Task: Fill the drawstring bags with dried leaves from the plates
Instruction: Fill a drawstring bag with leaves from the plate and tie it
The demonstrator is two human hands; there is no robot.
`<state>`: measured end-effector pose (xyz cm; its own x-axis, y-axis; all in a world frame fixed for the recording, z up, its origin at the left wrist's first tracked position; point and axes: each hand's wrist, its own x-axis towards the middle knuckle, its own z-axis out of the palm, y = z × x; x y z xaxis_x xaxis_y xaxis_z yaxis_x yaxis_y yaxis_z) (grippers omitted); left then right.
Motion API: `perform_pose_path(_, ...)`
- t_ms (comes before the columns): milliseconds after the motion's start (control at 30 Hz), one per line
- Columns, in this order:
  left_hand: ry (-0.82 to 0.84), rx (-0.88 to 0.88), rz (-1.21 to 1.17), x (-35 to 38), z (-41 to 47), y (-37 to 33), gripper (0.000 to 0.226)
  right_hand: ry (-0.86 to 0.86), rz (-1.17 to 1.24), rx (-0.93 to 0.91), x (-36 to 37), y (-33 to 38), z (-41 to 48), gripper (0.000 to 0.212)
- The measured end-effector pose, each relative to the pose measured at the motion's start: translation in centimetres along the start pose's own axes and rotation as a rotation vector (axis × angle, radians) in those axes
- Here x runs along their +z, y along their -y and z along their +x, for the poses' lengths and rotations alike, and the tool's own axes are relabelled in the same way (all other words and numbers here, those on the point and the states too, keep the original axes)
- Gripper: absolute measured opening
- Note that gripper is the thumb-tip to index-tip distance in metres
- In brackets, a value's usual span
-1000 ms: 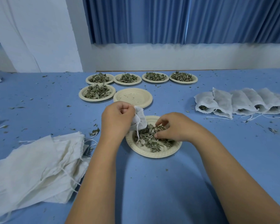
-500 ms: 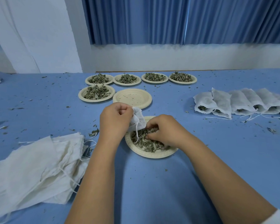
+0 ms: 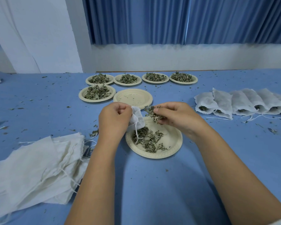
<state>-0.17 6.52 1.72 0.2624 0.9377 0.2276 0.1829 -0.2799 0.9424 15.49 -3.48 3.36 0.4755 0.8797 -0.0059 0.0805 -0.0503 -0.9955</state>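
Place: a plain hand-packing workroom. I am working at a wide blue table, taking the nearest plate as marker. Beyond it, five plates of dried leaves and a bare plate stack are standing in rows; right of it, filled bags are lying in a line; left, empty bags are lying heaped; far beyond, blue curtains are hanging above a white wall.
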Motion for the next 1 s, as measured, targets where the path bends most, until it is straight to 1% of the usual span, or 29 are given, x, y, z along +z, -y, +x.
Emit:
perform_pose_path(67,0.003,0.001,0.015,0.1,0.0,0.0,0.016,0.045,0.035,0.011,-0.1,0.1,-0.1,0.012)
perform_pose_path(167,0.014,0.019,0.043,0.1,0.0,0.1,0.016,0.071,-0.008,-0.024,-0.3,0.3,-0.3,0.018)
perform_pose_path(300,0.049,0.042,0.082,0.3,-0.1,0.1,0.014,0.097,-0.039,-0.021,-0.6,0.6,-0.6,0.014)
perform_pose_path(367,0.057,0.075,0.104,0.5,-0.1,0.1,0.014,0.094,-0.113,-0.015,-0.8,0.6,-0.7,0.012)
perform_pose_path(467,0.063,0.126,0.143,0.8,-0.4,-0.1,0.014,0.068,-0.316,-0.041,-0.6,0.2,-0.7,0.009)
perform_pose_path(633,0.12,0.2,0.25,1.6,-1.0,-0.2,0.012,0.073,-0.363,-0.073,0.4,-0.2,-0.7,0.013)
perform_pose_path(733,0.159,0.196,0.26,1.9,-1.1,-0.1,0.012,0.015,-0.297,-0.068,0.8,-0.4,-0.5,0.019)
perform_pose_path(800,0.166,0.196,0.25,2.0,-1.2,-0.2,0.014,-0.06,-0.312,-0.065,0.9,-0.5,-0.5,0.022)
perform_pose_path(900,0.193,0.191,0.221,2.1,-1.3,-0.3,0.016,-0.117,-0.394,-0.099,1.4,-0.8,-0.5,0.015)
perform_pose_path(1000,0.219,0.186,0.232,2.3,-1.3,-0.3,0.015,-0.125,-0.428,-0.125,1.9,-1.2,-0.3,0.016)
